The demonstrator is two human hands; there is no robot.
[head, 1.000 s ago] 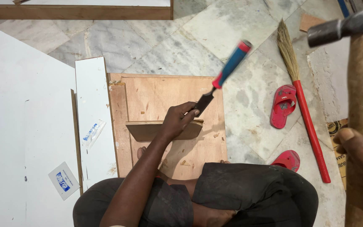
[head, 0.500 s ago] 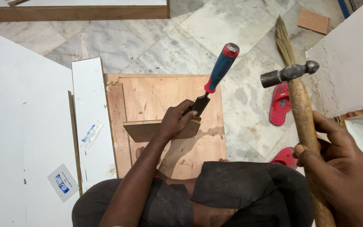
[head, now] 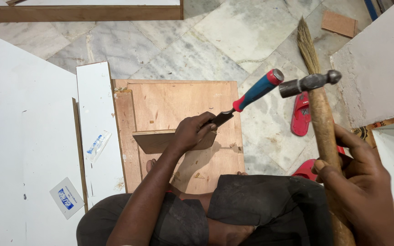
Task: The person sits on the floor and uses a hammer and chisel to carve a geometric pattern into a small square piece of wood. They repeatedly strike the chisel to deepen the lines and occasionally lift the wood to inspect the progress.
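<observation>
Your left hand (head: 192, 134) holds the chisel (head: 247, 98) tight, its blade on the small wood piece (head: 158, 141) lying on the plywood board (head: 178, 109). Your right hand (head: 361, 182) grips the hammer (head: 315, 91), its head just beside the chisel's end. A crooked hit could slip and hurt your fingers.

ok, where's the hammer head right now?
In the head view, the hammer head sits upper right, beside the butt of the chisel handle. The right hand grips the wooden shaft; the left hand holds the chisel's blade end.

One chisel (head: 247, 98), one hammer (head: 318, 114), one broom (head: 307, 45), two red slippers (head: 301, 114).
</observation>
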